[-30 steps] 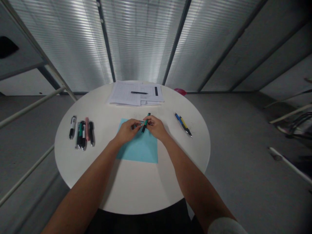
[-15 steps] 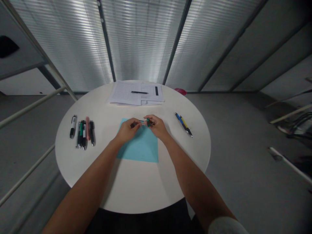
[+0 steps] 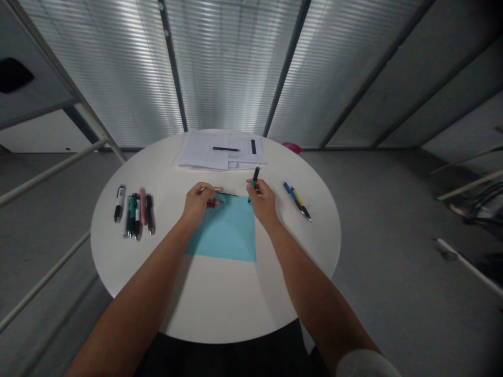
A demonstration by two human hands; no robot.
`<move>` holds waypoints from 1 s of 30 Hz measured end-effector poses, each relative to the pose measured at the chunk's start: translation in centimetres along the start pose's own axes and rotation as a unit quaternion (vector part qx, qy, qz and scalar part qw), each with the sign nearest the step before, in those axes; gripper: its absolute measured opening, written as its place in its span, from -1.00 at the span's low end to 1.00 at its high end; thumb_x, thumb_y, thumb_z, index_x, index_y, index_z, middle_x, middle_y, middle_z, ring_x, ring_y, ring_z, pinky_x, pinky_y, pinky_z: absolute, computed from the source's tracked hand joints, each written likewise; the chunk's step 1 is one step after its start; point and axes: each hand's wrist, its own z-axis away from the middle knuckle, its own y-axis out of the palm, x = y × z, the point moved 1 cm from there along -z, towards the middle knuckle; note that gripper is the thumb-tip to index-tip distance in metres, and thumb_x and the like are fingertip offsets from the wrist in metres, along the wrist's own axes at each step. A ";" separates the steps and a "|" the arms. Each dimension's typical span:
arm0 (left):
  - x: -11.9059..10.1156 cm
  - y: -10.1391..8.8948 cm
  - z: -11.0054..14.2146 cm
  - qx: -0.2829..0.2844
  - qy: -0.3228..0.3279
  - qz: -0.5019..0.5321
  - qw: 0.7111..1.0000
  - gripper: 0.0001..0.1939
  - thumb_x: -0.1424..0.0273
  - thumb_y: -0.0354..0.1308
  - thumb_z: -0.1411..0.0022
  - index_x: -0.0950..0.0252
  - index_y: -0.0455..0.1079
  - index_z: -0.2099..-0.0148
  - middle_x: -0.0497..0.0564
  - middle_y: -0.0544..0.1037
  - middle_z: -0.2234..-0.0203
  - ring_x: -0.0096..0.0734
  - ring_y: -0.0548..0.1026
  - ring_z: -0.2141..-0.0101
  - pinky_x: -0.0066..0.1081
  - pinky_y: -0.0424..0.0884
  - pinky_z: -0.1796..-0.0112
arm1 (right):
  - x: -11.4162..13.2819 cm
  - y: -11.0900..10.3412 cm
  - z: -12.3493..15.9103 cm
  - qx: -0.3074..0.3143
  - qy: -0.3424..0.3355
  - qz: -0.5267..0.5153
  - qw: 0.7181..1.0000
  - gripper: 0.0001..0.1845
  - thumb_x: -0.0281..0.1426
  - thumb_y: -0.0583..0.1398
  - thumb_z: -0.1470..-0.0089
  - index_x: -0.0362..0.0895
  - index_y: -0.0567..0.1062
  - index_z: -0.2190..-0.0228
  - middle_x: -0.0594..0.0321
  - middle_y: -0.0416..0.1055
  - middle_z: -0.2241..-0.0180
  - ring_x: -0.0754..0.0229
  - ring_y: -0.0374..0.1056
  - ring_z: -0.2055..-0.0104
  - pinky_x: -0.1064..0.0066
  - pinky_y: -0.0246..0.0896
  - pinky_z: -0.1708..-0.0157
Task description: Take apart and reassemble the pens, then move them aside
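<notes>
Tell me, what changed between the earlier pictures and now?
The left hand moved left and the right hand moved right, drawing apart. The right hand carried the green-and-black pen along. A thin dark piece shows more fully beside the left hand. The blue sheet and papers stayed put.

A wide wall of translucent, finely ribbed panels (image 3: 231,68) stands behind everything, split by slim dark-grey posts (image 3: 288,65). Light glows through it in pale horizontal streaks – strongest at centre and left, fading to dimness on the right. A smooth grey floor (image 3: 385,251) runs around a round white table (image 3: 220,303). At left is a white tubular metal frame (image 3: 55,170), below a flat grey panel (image 3: 35,39) with a black patch (image 3: 14,75). Pale slender bars (image 3: 467,265) and a dark tangle (image 3: 489,196) (too dim to make out) occupy the right edge
</notes>
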 end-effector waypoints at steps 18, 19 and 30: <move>0.3 -0.2 -0.3 -0.005 0.004 0.001 1.000 -0.71 0.29 0.31 -0.03 0.27 0.38 0.22 0.07 0.57 0.27 -0.53 0.44 0.56 -0.46 0.34 0.60 | 0.2 1.0 1.1 0.254 0.050 -0.135 0.956 -0.44 -0.40 0.18 -0.02 -0.04 0.41 -0.10 0.41 0.22 0.54 0.38 0.10 0.58 0.52 0.04 0.58; 0.3 -0.2 -0.3 -0.003 0.005 0.001 1.000 -0.71 0.28 0.32 -0.02 0.28 0.38 0.22 0.07 0.56 0.28 -0.53 0.44 0.55 -0.46 0.35 0.59 | 0.2 1.0 1.2 0.265 0.054 -0.135 0.953 -0.44 -0.40 0.19 -0.01 -0.05 0.42 -0.10 0.41 0.24 0.54 0.38 0.10 0.58 0.53 0.04 0.59; 0.5 -0.4 -0.4 0.034 -0.010 -0.024 0.999 -0.74 0.33 0.31 -0.02 0.31 0.38 0.24 0.04 0.53 0.37 -0.50 0.45 0.56 -0.41 0.43 0.57 | -0.1 1.0 1.3 0.283 0.051 -0.126 0.950 -0.46 -0.42 0.21 0.02 -0.02 0.47 -0.06 0.37 0.29 0.50 0.40 0.08 0.59 0.53 0.08 0.60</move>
